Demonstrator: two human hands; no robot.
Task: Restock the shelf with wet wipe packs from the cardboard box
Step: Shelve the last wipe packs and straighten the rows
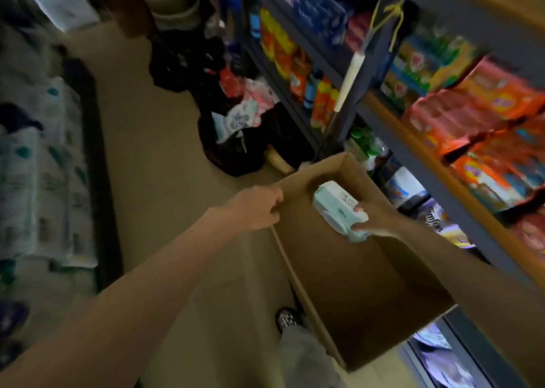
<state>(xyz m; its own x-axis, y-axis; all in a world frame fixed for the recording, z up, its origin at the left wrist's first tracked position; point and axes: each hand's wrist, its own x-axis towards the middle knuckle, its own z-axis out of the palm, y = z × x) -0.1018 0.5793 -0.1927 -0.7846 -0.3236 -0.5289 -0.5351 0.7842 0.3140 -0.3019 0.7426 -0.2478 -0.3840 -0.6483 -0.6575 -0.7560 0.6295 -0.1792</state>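
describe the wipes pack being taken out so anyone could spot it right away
Start at the open cardboard box on the floor beside the shelving. The left hand grips its far left rim, and the right hand reaches inside. The wet wipe pack is in that hand: pale mint green with a white label, the only pack visible in the box.

The right hand (pixel 373 221) hides one end of the wet wipe pack (pixel 339 210), whose label print is too blurred to read. The shelf (pixel 442 163) goods smear into colour, and the frame's right edge cuts them off.
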